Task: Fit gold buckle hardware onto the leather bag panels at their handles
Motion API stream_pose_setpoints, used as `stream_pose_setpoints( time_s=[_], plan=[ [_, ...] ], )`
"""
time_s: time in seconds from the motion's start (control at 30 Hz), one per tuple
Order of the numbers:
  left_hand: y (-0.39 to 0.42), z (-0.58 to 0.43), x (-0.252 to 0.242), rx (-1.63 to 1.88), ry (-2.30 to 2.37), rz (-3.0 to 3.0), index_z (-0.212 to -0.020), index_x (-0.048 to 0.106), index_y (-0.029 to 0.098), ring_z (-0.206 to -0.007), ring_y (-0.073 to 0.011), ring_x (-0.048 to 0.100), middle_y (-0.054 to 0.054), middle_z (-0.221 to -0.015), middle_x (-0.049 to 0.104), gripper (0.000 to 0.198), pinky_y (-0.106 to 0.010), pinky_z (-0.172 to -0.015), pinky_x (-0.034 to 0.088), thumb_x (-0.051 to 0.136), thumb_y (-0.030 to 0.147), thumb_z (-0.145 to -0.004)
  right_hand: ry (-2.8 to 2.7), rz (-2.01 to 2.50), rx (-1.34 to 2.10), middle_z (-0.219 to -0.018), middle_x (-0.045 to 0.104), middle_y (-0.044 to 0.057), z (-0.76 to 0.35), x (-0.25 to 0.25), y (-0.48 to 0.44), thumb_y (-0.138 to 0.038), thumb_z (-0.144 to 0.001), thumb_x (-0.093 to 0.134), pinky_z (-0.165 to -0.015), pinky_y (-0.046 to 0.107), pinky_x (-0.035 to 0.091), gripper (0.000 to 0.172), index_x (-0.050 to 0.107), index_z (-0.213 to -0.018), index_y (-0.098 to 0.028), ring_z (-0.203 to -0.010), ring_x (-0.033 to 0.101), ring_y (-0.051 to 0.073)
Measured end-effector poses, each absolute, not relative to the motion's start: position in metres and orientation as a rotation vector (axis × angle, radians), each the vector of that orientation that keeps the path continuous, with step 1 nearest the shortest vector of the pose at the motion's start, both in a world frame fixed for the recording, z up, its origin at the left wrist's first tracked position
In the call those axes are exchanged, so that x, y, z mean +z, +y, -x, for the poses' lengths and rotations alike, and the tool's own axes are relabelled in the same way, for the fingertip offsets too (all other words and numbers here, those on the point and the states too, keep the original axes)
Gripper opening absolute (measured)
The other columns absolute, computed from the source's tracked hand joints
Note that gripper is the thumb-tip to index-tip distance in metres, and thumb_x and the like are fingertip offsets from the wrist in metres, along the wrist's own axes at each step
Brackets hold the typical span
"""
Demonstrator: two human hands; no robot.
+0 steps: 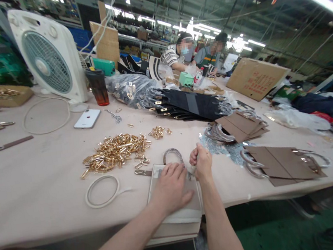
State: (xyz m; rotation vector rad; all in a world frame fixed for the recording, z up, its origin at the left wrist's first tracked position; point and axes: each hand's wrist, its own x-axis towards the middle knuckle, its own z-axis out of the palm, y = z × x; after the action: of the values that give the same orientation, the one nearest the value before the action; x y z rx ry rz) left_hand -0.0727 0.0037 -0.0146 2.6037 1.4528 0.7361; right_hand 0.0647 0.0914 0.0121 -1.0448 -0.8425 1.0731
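My left hand (173, 187) lies flat with fingers stretched on a pale beige panel (154, 193) at the table's front edge. A wrapped curved handle (172, 154) arches from the panel's far side, just beyond my fingertips. To its right, my right hand (201, 162) is closed in an upright fist by the panel's right edge. Something thin shows below the fist, but its kind is hidden. A brown strap end with metal fitting (143, 172) sticks out at the panel's left. Beyond it lie a heap of gold metal fittings (117, 151) and a smaller pile of gold pieces (157, 132).
A roll of white tape (102, 191) lies left. Behind are a phone (87, 119), a dark cup (97, 88) and a box fan (48, 55). Brown panels with handles (284, 162) lie right, black pieces (191, 101) farther back. Two people (179, 54) work across the table.
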Motion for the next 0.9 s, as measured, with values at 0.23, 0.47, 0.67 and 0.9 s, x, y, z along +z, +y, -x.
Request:
stream_pose_setpoints(
  time_s=[0.23,0.47,0.67,0.9],
  plan=[
    [0.003,0.072,-0.014,0.758,1.431,-2.601,-0.143,0.057,0.013,-0.141,-0.0327,0.046,-0.016,-0.149,0.059,0.069,-0.049,-0.127,0.023,0.062,0.058,-0.092,-0.931,0.985,1.029,-0.047,0.039,-0.009,-0.067,-0.002,0.077,-0.055,-0.092,0.062,-0.036,0.020,0.022,0.051,0.042,-0.059,-0.022,-0.035,0.033,0.006],
    [0.003,0.073,-0.013,0.751,1.430,-2.578,-0.142,0.057,0.013,-0.142,-0.0320,0.045,-0.015,-0.152,0.056,0.068,-0.049,-0.126,0.023,0.063,0.058,-0.091,-0.885,0.795,0.933,-0.048,0.039,-0.008,-0.075,0.015,0.061,-0.043,-0.096,0.060,-0.037,0.019,0.023,0.047,0.043,-0.058,-0.021,-0.037,0.032,0.006],
    [0.003,0.073,-0.012,0.736,1.427,-2.570,-0.142,0.058,0.015,-0.142,-0.0318,0.046,-0.014,-0.151,0.057,0.066,-0.049,-0.126,0.024,0.063,0.058,-0.092,-0.967,0.697,0.814,-0.048,0.037,-0.007,-0.074,0.019,0.055,-0.038,-0.098,0.055,-0.037,0.020,0.026,0.046,0.042,-0.057,-0.022,-0.038,0.033,0.007],
    [0.003,0.074,-0.011,0.732,1.421,-2.560,-0.141,0.058,0.014,-0.143,-0.0316,0.044,-0.014,-0.152,0.056,0.066,-0.048,-0.126,0.024,0.063,0.058,-0.091,-1.021,0.758,0.878,-0.047,0.039,-0.007,-0.073,0.023,0.051,-0.035,-0.096,0.058,-0.037,0.021,0.023,0.044,0.045,-0.056,-0.021,-0.038,0.033,0.008]
  ],
)
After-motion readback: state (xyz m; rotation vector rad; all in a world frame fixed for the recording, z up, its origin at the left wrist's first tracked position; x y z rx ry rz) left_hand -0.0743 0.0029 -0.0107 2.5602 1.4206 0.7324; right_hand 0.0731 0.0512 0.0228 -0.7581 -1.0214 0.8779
